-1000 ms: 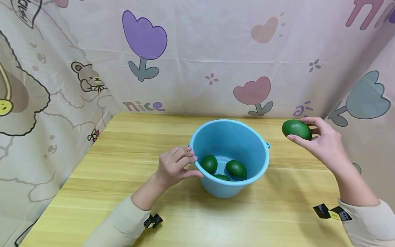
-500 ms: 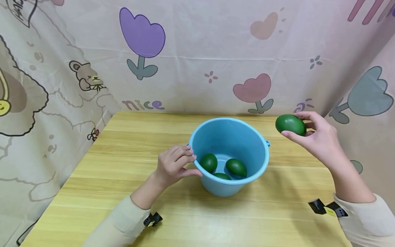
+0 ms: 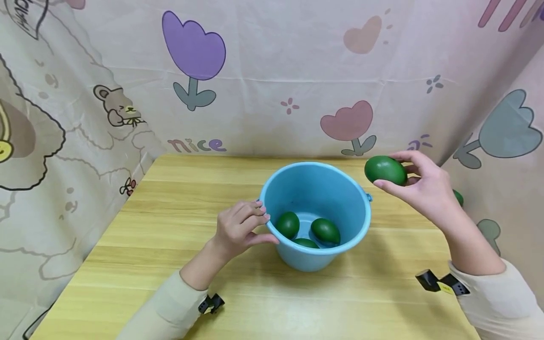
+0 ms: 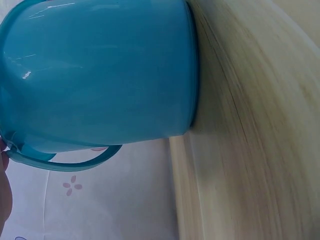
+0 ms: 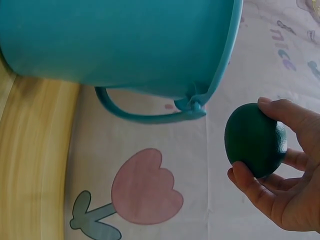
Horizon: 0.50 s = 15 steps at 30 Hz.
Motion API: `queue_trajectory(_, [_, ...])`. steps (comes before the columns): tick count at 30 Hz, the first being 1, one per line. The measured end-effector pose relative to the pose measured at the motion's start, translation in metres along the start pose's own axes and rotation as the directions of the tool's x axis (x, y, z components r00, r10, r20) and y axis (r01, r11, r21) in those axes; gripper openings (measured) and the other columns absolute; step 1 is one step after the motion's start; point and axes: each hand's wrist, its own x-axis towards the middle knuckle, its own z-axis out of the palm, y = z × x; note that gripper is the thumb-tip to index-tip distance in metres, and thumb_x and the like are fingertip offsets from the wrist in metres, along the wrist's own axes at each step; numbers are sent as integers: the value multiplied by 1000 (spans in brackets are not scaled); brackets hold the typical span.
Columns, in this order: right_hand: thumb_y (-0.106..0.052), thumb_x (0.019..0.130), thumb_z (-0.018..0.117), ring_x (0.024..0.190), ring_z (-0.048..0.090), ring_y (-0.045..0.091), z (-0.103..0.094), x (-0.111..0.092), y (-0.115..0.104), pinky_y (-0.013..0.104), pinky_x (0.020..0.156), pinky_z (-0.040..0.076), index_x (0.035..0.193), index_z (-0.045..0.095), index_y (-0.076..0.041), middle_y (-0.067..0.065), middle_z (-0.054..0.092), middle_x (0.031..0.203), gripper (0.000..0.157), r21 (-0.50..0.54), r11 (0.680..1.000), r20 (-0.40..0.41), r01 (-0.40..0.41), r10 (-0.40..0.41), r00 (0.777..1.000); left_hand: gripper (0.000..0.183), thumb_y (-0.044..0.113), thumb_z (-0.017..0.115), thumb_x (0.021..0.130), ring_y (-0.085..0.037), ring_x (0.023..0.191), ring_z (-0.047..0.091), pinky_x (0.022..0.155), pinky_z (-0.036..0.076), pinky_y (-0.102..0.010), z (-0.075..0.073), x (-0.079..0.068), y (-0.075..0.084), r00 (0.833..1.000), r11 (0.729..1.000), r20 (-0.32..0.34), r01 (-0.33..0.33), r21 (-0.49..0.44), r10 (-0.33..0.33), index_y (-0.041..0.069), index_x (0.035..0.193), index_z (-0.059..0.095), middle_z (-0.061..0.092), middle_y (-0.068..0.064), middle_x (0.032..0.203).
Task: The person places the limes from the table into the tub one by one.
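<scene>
A light blue bucket (image 3: 314, 189) stands upright on the wooden table, three smooth dark green oval fruits lying at its bottom; one fruit (image 3: 325, 231) is toward the right, another (image 3: 287, 225) at the left, and the nearest is partly hidden by the rim. My left hand (image 3: 240, 229) holds the bucket's left rim, fingertips over the edge and thumb stretched along the near side. To the right of the bucket and above the table, my right hand (image 3: 425, 186) grips a similar green oval fruit (image 5: 255, 140) between thumb and fingers, level with the rim in the right wrist view.
The bucket's handle (image 5: 145, 117) hangs down on its far side. A bit of another green rounded thing (image 3: 457, 197) shows behind my right wrist. Printed cloth (image 3: 263, 56) surrounds the table (image 3: 170, 198) at the back and sides.
My right hand has moved left toward the bucket with the green fruit in its grip, uncovering a bit of green behind the wrist. The left hand and bucket stay in place.
</scene>
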Motion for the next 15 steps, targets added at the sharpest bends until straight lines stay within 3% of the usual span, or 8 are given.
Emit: queue_trajectory(15, [-18, 71, 85, 78, 55, -8, 10, 4, -25, 3, 62, 48, 121, 57, -11, 7, 59, 108, 58, 48, 996, 29, 79, -80, 996, 53, 58, 64, 79, -21, 69, 68, 63, 60, -34, -1, 2, 0, 1000, 1000, 8, 0, 3, 0, 5, 75, 67, 66, -7, 74])
